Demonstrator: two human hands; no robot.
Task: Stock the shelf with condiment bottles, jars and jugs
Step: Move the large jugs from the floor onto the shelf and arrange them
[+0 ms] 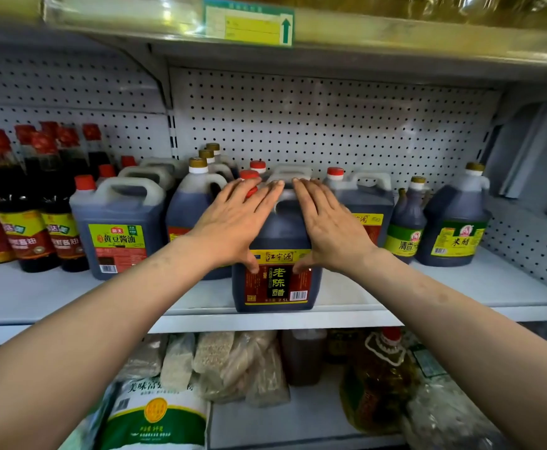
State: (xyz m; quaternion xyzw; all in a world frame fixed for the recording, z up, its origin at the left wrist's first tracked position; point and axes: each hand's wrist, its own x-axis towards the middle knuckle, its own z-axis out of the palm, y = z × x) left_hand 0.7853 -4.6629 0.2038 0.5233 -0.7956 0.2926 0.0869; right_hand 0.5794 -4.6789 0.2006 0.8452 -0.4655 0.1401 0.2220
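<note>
Already the shelf (460, 287) holds many bottles and jugs. Both flat, straight-fingered hands, left hand (233, 219) and right hand (327, 222), press the front-edge vinegar jug (277, 271); pushing it back seemingly remains.

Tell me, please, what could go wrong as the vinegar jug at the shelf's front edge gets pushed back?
1. The vinegar jug stands at the shelf's front edge; if the left hand or right hand, both flat on its shoulders, slips, it might tip forward.
2. Pushed back, it may knock the red-capped jug right behind it.
3. The soy sauce jug and gold-capped jug stand close on the left, so it could scrape them.
</note>
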